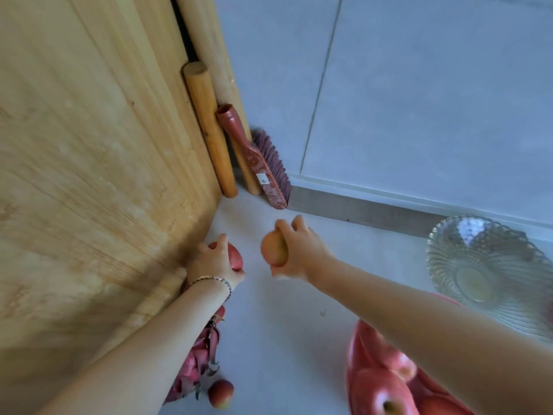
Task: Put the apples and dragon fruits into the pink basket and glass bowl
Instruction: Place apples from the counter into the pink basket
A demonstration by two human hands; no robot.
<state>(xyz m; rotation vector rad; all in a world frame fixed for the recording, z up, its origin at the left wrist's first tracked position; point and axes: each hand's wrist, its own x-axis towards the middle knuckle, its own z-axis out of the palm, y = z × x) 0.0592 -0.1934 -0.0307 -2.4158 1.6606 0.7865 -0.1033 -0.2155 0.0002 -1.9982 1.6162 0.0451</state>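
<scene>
So both hands are full here: the right hand (299,253) has its fingers curled round a yellowish apple (273,250), and the left hand (214,262) is wrapped over a red apple (235,254), fingers bent on top of it. I can't tell if that one is off the floor or not. Taking the pink basket (356,351) as the reference, both held apples sit beyond it and off to its left, the red one furthest left, right up against the wooden panel (89,175). The basket itself is under the right forearm, back toward the person, and it holds a few apples (380,393). The glass bowl (490,259) is just beyond the basket on its right side and looks like it has no fruit in it. My read is that the right hand is the closer one to both containers, and it just needs to pull back and swing right to drop its apple. To the basket's left there's a dragon fruit (197,360) mostly hidden under the left forearm, its long axis seemingly running along the panel, plus a loose apple (220,393) beside its near end.
</scene>
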